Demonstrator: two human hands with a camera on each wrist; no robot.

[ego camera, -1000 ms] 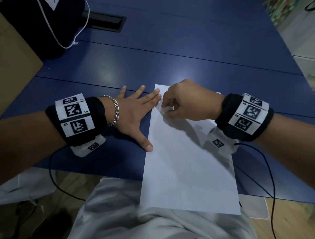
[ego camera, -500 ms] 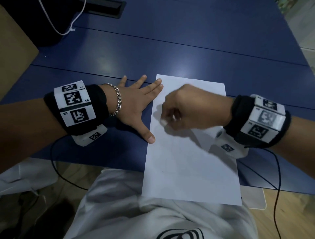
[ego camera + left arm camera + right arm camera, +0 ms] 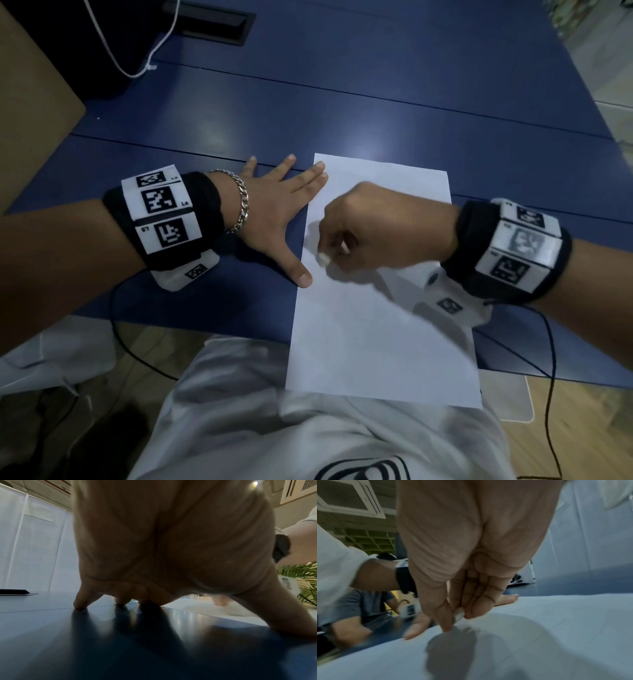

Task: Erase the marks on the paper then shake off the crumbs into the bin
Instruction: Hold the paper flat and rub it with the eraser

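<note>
A white sheet of paper (image 3: 380, 325) lies on the blue table (image 3: 342, 102), its near end hanging over the table's front edge. My left hand (image 3: 281, 212) lies flat with fingers spread, two fingertips and the thumb pressing the paper's left edge. My right hand (image 3: 363, 233) is curled over the upper left part of the sheet and pinches a small white eraser (image 3: 323, 257) between thumb and fingers. In the right wrist view the eraser (image 3: 459, 613) sits low over the paper (image 3: 539, 628), and I cannot tell whether it touches. No marks or crumbs are clear on the sheet.
A black recessed cable hatch (image 3: 212, 24) and a white cord (image 3: 137, 58) are at the table's far left. A brown box (image 3: 30, 113) stands left of the table. A black cable (image 3: 551, 377) hangs from my right wrist. Another person (image 3: 361, 605) sits beyond the table.
My right hand has moved with the eraser from the paper's top left corner down along the left side, toward me. My left hand has stayed flat on the paper's edge.
</note>
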